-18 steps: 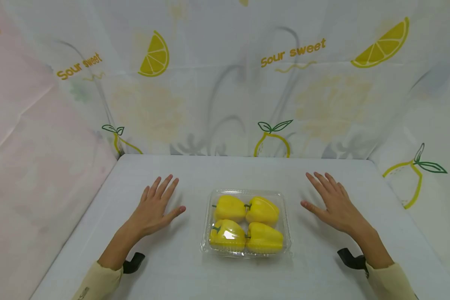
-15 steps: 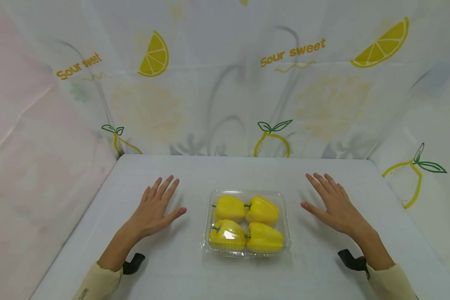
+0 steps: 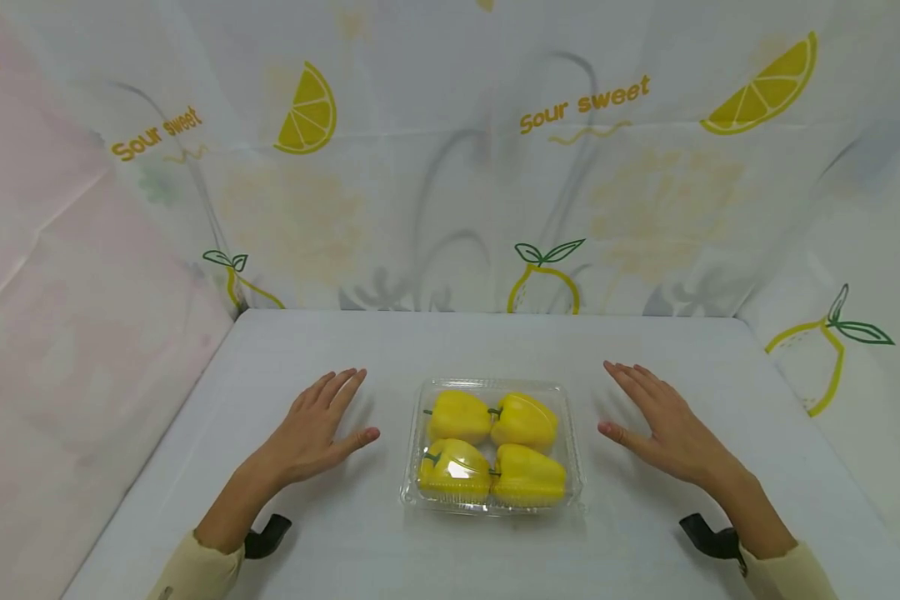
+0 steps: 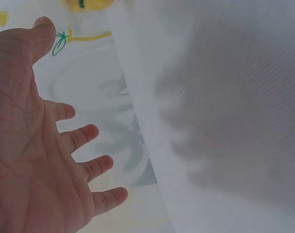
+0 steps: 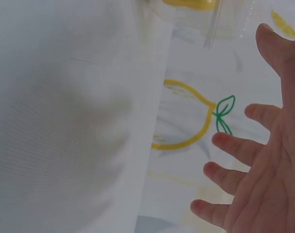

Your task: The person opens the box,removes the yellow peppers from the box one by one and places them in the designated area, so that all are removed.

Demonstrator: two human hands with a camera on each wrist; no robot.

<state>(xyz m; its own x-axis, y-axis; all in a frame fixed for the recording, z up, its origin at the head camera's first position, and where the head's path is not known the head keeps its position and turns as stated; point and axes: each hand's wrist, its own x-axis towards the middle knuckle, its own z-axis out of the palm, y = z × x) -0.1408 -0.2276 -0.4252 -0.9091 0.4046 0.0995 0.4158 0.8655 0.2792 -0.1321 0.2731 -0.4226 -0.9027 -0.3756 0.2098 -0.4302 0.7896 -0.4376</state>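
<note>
A clear plastic clamshell box (image 3: 495,385) sits on the white table between my hands. Inside it lie several yellow bell peppers (image 3: 525,475) with green stems, in two rows. Left of the box, my left hand (image 3: 311,433) hovers over the table with fingers spread and thumb toward the box. On the other side my right hand (image 3: 663,429) hovers in much the same pose, its thumb also toward the box. Both hands hold nothing and stand apart from the box. In the wrist views each bare palm shows, with a sliver of yellow pepper (image 4: 91,4) at the top edge.
The white table (image 3: 487,562) reaches back to a cloth backdrop (image 3: 420,208) printed with lemons and words. More cloth hangs at the left and right sides. Black curved wrist mounts (image 3: 267,537) stick out below both forearms.
Both hands have shifted slightly inward toward the box, and their fingertips have come down and nearer to me. The box and peppers have stayed where they were.
</note>
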